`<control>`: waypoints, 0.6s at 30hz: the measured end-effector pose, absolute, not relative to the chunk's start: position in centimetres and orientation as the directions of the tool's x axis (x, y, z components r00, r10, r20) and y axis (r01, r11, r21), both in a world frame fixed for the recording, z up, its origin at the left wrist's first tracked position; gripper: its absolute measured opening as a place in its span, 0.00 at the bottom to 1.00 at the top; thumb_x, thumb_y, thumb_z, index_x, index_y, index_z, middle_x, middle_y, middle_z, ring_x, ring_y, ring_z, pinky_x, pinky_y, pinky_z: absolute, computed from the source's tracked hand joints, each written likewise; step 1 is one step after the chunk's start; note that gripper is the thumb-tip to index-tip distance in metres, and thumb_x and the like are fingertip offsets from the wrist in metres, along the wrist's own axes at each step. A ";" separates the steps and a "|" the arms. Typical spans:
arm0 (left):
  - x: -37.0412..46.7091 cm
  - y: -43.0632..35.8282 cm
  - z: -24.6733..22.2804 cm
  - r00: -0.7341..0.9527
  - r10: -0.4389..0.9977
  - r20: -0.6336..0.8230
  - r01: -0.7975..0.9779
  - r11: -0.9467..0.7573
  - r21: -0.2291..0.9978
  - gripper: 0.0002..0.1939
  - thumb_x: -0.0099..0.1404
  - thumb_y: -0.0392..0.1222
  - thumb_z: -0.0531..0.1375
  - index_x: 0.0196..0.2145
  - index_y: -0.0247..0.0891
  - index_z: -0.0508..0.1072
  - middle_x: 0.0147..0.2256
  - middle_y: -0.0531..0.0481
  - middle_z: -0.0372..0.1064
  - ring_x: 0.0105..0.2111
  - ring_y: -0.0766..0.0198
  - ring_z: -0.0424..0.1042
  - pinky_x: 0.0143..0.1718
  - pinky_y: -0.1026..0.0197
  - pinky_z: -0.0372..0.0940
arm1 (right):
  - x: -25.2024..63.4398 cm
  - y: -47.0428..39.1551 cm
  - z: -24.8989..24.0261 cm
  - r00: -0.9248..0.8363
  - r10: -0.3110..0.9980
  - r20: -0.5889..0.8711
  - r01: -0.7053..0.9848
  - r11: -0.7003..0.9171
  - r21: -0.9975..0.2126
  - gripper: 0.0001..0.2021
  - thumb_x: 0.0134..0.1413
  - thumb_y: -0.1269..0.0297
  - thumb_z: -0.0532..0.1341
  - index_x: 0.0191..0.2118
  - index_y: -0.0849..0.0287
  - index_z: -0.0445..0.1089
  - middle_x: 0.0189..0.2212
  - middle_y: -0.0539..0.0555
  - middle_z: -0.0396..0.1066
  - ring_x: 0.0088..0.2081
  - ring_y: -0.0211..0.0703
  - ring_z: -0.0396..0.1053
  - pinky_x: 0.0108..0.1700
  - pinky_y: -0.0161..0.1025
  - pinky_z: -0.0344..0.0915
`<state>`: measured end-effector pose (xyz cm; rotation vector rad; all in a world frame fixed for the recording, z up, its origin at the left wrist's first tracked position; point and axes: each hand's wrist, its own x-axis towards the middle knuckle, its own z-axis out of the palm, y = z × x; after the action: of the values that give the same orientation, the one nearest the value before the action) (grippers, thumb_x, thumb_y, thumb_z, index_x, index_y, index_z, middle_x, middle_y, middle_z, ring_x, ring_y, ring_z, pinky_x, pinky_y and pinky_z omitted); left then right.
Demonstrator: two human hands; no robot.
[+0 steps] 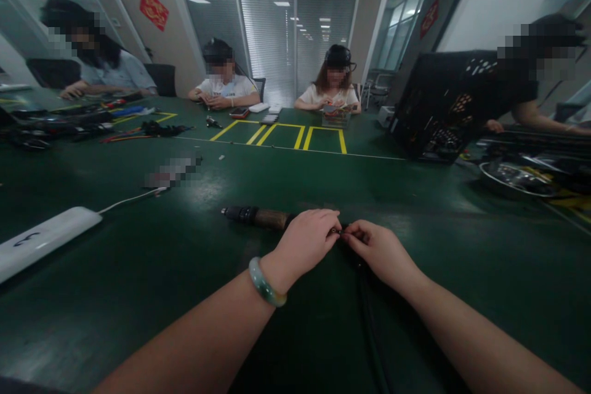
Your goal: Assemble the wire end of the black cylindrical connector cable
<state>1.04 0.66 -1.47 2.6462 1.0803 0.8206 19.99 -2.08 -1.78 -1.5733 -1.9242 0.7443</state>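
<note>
Black-and-brown tool (270, 219) at both hands (307, 240) (385, 252), green table (277, 175) beneath.

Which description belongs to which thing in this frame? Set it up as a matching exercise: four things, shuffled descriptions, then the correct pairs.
Things
1. Tool
2. Bangle
3. Bowl
4. Black cable

Descriptions
A. Runs down to the picture's bottom edge
B. Shiny metal, at the picture's right side
C. Black and brown, extends leftward from the left hand
D. Greenish, worn on the left arm

Pairs
1-C, 2-D, 3-B, 4-A
</note>
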 end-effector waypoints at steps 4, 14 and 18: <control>0.9 0.6 -1.2 0.577 0.689 0.438 0.611 -0.720 0.329 0.03 0.64 0.36 0.60 0.37 0.39 0.72 0.48 0.49 0.70 0.50 0.57 0.67 0.54 0.49 0.60 | 20.1 -2.0 -1.9 -0.166 0.984 0.060 0.677 0.158 -0.719 0.07 0.58 0.59 0.58 0.36 0.54 0.72 0.31 0.47 0.74 0.31 0.38 0.71 0.31 0.33 0.61; 1.0 0.6 -1.1 0.584 0.712 0.389 0.638 -0.699 0.323 0.05 0.64 0.37 0.58 0.39 0.40 0.71 0.42 0.50 0.71 0.43 0.57 0.70 0.48 0.50 0.63 | 20.2 -2.0 -2.0 -0.147 0.987 0.063 0.678 0.147 -0.720 0.06 0.58 0.59 0.58 0.36 0.53 0.71 0.30 0.46 0.74 0.30 0.38 0.71 0.30 0.33 0.60; 1.0 0.6 -1.2 0.587 0.706 0.396 0.638 -0.705 0.311 0.05 0.64 0.37 0.58 0.39 0.41 0.71 0.41 0.50 0.72 0.42 0.57 0.70 0.47 0.50 0.62 | 20.2 -2.0 -2.1 -0.151 0.986 0.071 0.668 0.155 -0.727 0.06 0.58 0.60 0.58 0.36 0.54 0.71 0.30 0.47 0.74 0.31 0.38 0.71 0.31 0.33 0.61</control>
<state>1.04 0.65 -1.15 2.6763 1.1400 0.7589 20.20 -1.98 -2.13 -1.5703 -1.8870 0.7495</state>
